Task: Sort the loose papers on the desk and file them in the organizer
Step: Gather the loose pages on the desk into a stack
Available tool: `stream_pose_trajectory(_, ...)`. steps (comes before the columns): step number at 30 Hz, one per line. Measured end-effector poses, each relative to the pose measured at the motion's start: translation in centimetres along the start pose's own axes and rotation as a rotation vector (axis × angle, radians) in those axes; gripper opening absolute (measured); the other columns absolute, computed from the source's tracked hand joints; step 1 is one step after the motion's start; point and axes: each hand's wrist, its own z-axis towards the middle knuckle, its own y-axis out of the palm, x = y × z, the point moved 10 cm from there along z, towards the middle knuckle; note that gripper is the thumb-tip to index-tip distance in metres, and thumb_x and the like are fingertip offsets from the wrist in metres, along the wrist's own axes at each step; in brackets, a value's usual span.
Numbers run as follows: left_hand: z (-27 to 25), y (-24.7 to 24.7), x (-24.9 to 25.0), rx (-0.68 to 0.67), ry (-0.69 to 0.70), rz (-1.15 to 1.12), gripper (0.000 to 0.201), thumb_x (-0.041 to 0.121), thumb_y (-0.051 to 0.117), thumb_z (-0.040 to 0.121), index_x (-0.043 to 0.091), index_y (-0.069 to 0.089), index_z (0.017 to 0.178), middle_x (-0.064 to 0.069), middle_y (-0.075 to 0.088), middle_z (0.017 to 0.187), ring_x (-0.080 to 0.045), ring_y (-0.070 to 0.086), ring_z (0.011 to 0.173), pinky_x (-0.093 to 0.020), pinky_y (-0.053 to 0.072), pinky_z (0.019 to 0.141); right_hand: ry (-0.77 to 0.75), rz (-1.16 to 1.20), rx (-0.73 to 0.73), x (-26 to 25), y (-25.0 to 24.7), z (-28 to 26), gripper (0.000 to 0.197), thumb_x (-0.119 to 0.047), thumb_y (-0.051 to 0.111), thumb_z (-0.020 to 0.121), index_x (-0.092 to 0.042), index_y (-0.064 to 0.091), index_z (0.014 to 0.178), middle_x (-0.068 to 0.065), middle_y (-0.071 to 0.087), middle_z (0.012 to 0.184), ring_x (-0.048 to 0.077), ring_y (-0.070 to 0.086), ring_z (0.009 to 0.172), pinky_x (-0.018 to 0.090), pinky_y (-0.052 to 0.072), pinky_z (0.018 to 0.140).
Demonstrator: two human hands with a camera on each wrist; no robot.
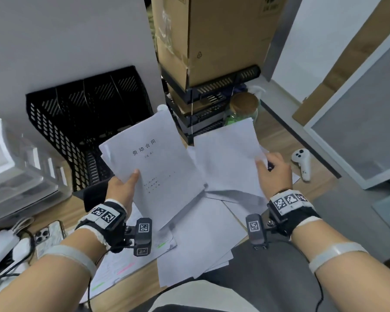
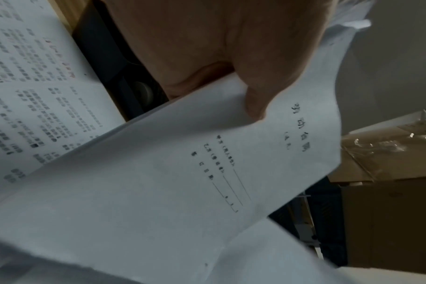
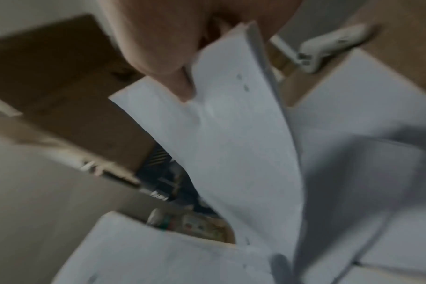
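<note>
My left hand [image 1: 127,183] grips a thin stack of white papers [image 1: 153,163] by its left edge, thumb on top; the top sheet carries a printed title. In the left wrist view the thumb [image 2: 255,96] presses on that title sheet [image 2: 182,173]. My right hand [image 1: 271,170] pinches a second white sheaf [image 1: 227,158] at its right edge, lifted off the desk; the right wrist view shows the thumb [image 3: 168,63] on these sheets [image 3: 231,144]. More loose papers [image 1: 203,239] lie spread on the desk below. The black mesh organizer [image 1: 86,122] stands at the back left against the wall.
A clear plastic drawer unit [image 1: 14,167] sits at far left, with a phone [image 1: 49,237] and cables in front. Black stacked trays [image 1: 212,102] with a cardboard box [image 1: 212,37] stand at the back centre. A jar [image 1: 243,106] and a white controller [image 1: 302,163] are on the right.
</note>
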Motion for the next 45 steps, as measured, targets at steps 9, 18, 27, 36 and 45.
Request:
stream_pose_trajectory(9, -0.5, -1.0, -3.1, -0.034, -0.113, 0.007, 0.038, 0.010, 0.055, 0.103, 0.002, 0.054, 0.140, -0.012, 0.064, 0.127, -0.032, 0.064, 0.108, -0.045, 0.049, 0.100, -0.280, -0.430, -0.841, 1.0, 12.6, -12.1, 0.040, -0.011, 0.061, 0.084, -0.048, 0.074, 0.074, -0.019, 0.059, 0.097, 0.014, 0.047, 0.104, 0.036, 0.040, 0.097)
stream_pose_trajectory(18, -1.2, -4.3, -3.5, -0.006, -0.117, -0.038, 0.039, 0.012, 0.055, 0.104, 0.008, 0.053, 0.142, -0.006, 0.066, 0.126, -0.024, 0.067, 0.104, -0.042, 0.049, 0.098, -0.079, -0.656, -1.043, 6.6, 14.8, -17.7, 0.052, -0.010, 0.044, 0.090, -0.049, 0.065, 0.118, -0.015, 0.039, 0.151, 0.013, 0.022, 0.145, 0.056, -0.005, 0.120)
stream_pose_trajectory(27, -0.6, -7.1, 0.3, -0.024, -0.028, -0.102, 0.015, 0.016, 0.057, 0.103, 0.021, 0.065, 0.115, 0.007, 0.073, 0.110, -0.017, 0.070, 0.102, -0.037, 0.055, 0.084, -0.095, -0.460, -0.790, 3.9, 14.0, -15.4, 0.035, -0.010, 0.053, 0.092, -0.031, 0.073, 0.113, -0.002, 0.067, 0.109, 0.019, 0.058, 0.109, 0.032, 0.048, 0.096)
stream_pose_trajectory(36, -0.7, -15.2, 6.2, 0.157, 0.144, -0.250, 0.014, 0.019, 0.063, 0.100, 0.016, 0.065, 0.113, 0.002, 0.076, 0.111, -0.014, 0.077, 0.098, -0.042, 0.060, 0.091, -0.273, -0.008, -0.431, -7.4, 14.3, -12.0, 0.025, -0.001, 0.062, 0.087, -0.013, 0.076, 0.103, 0.005, 0.060, 0.082, 0.013, 0.056, 0.077, 0.012, 0.044, 0.073)
stream_pose_trajectory(45, -2.5, -24.5, 5.2, 0.331, 0.157, -0.254, 0.055, 0.053, 0.086, 0.073, 0.019, 0.064, 0.110, -0.004, 0.074, 0.122, -0.028, 0.072, 0.113, -0.052, 0.055, 0.100, -0.408, -0.112, -1.129, -13.1, 25.3, -23.4, 0.045, -0.006, 0.052, 0.092, -0.028, 0.063, 0.130, -0.002, 0.058, 0.089, 0.004, 0.054, 0.076, 0.013, 0.043, 0.066)
